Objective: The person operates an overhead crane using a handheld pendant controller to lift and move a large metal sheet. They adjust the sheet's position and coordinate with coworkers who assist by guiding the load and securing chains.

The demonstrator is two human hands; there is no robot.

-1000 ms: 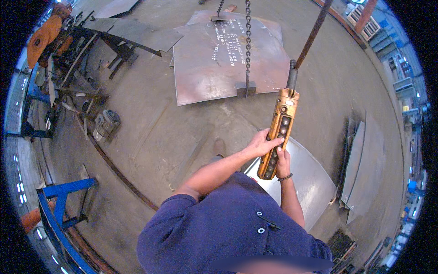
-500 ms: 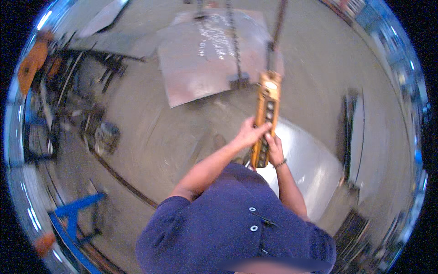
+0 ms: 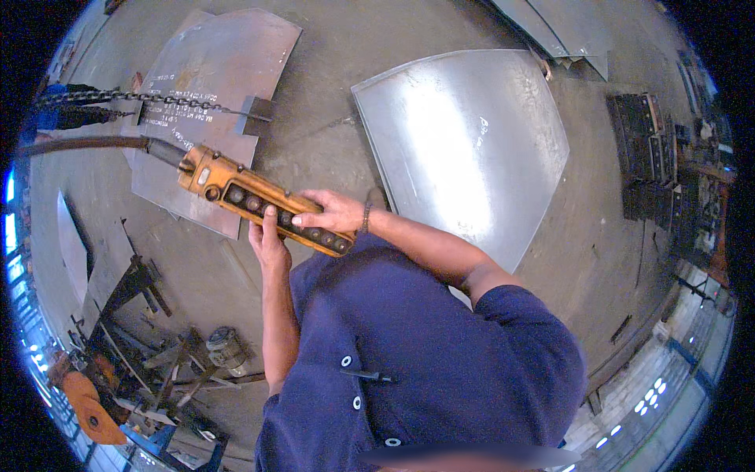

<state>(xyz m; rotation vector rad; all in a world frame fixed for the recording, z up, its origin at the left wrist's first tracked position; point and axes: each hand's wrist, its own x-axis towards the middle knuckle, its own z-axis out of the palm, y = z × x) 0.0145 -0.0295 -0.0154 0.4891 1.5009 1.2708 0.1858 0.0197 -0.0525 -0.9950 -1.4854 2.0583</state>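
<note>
A yellow crane pendant control (image 3: pixel 263 203) with a row of dark push buttons lies slantwise before my chest, its cable (image 3: pixel 94 143) running off to the left. My left hand (image 3: pixel 271 240) is wrapped round its near side, thumb lying at the buttons. Round the lower end closes my right hand (image 3: pixel 334 212), its thumb also over the button row. Behind the pendant a large steel plate (image 3: pixel 236 63) with white handwriting shows at the left. A chain (image 3: pixel 173 100) reaches a grey block-shaped clamp (image 3: pixel 255 116) at that plate's edge.
A shiny steel plate (image 3: pixel 432 118) lies on the floor ahead to the right. Dark stacked metal blocks (image 3: pixel 649 157) stand at the far right, and more sheets (image 3: pixel 550 27) lie at the back. Lower left are metal frames, a drum-like can (image 3: pixel 226 350) and an orange part (image 3: pixel 93 409).
My view and body have swung to the right, so the written plate and chain now appear at the left. The pendant has tipped from upright to slantwise, with both hands still on it.
</note>
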